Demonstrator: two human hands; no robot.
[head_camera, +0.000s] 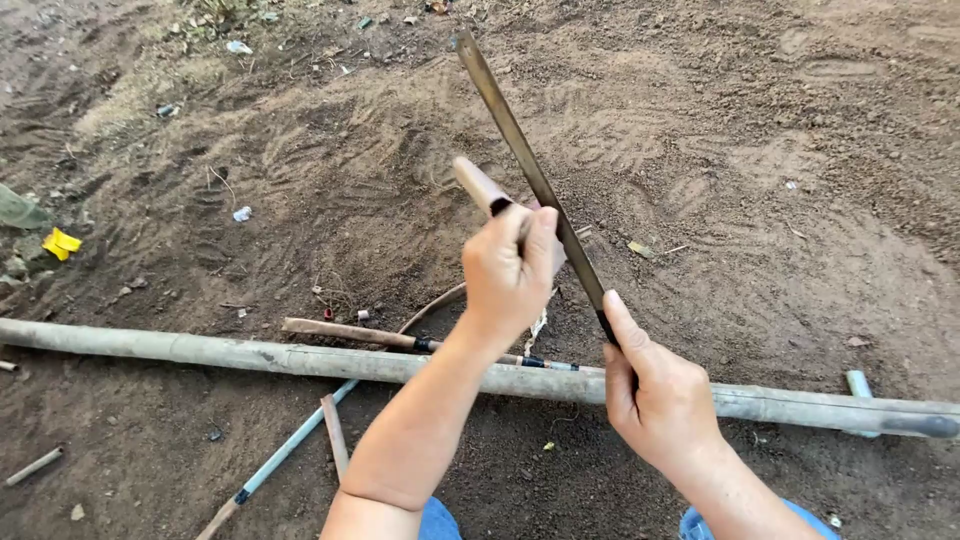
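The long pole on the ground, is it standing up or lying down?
Lying down. The long pole rests flat on the dirt, stretching from the left edge to the right edge, below the left hand and right hand.

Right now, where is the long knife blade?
In the head view, the long blade runs centre frame, gripped by the right hand, crossing beside the wooden piece in the left hand.

Left hand (508, 268) fisted, raised, forearm angled up from lower centre. Right hand (655, 390) just below-right of left hand, closed grip, thumb extended upward.
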